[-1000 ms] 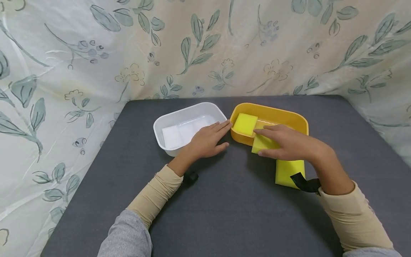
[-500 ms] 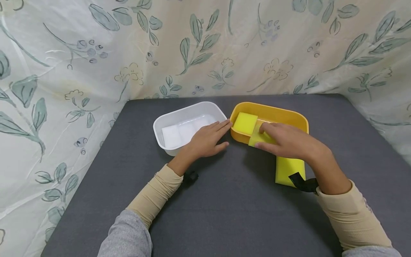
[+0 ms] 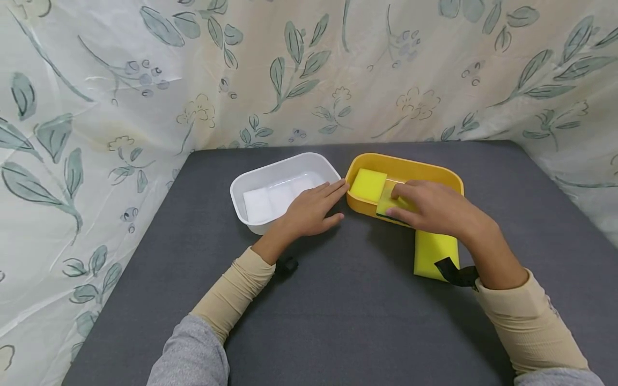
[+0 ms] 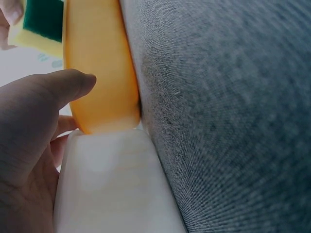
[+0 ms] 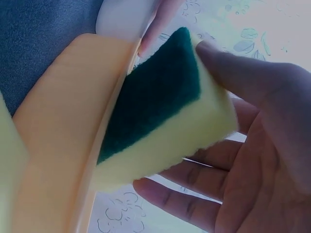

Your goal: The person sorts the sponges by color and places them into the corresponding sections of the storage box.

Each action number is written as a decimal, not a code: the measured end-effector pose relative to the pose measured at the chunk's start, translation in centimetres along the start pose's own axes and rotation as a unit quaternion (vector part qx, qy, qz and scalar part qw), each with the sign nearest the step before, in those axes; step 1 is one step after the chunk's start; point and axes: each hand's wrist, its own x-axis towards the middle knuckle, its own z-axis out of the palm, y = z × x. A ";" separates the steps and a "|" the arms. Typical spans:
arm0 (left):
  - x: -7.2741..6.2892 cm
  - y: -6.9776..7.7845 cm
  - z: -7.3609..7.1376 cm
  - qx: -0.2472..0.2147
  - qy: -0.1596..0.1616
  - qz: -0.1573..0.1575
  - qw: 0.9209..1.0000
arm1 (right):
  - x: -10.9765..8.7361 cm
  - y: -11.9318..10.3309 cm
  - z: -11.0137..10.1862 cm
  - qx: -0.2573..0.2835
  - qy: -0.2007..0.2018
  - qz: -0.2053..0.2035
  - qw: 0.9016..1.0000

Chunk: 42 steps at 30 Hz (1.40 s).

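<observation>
My right hand (image 3: 434,210) pinches a yellow sponge with a dark green scouring side (image 5: 150,97), thumb at one edge and fingers beneath. The held sponge is tilted at the near rim of the yellow-orange tub (image 3: 415,163), its green side facing the rim in the right wrist view. Inside that tub, at its left end, lies another yellow sponge (image 3: 369,185). My left hand (image 3: 313,210) lies with straight fingers over the right end of the white tub (image 3: 285,165), fingertips right at the orange tub's corner. The left wrist view shows its thumb (image 4: 73,87) beside the orange wall.
Another yellow sponge (image 3: 435,256) lies on the dark grey tabletop (image 3: 338,321), under my right wrist. White blocks (image 3: 258,205) sit inside the white tub. The two tubs stand end to end. A floral curtain (image 3: 309,69) hangs behind and to the left.
My right hand has raised the sponge slightly away from me, further over the orange tub's rim, and tilted it so its green edge shows. The fingers are more bent. My left hand has stayed put.
</observation>
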 end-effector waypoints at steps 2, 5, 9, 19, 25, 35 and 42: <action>0.0 0.0 0.0 0.000 0.001 0.001 1.000 | 0.1 0.1 0.0 -0.003 0.002 -0.001 1.000; -0.1 0.0 0.0 0.001 0.002 0.003 1.000 | 0.2 0.3 0.1 -0.007 0.006 0.003 1.000; -0.1 0.0 0.0 -0.001 0.004 0.004 1.000 | 0.3 0.5 0.3 -0.011 0.011 0.010 1.000; -0.1 0.0 0.0 0.002 0.004 0.001 1.000 | 0.6 0.9 0.7 -0.010 0.011 0.020 1.000; -0.1 0.1 0.1 -0.003 -0.004 -0.007 1.000 | 0.6 1.2 0.9 -0.008 0.006 0.024 1.000; -0.2 0.1 0.0 -0.001 0.002 -0.001 1.000 | 0.7 1.6 1.2 0.001 0.005 0.029 1.000; -0.2 0.1 0.1 -0.003 0.001 0.000 1.000 | 0.8 2.3 1.4 0.009 -0.009 0.029 0.999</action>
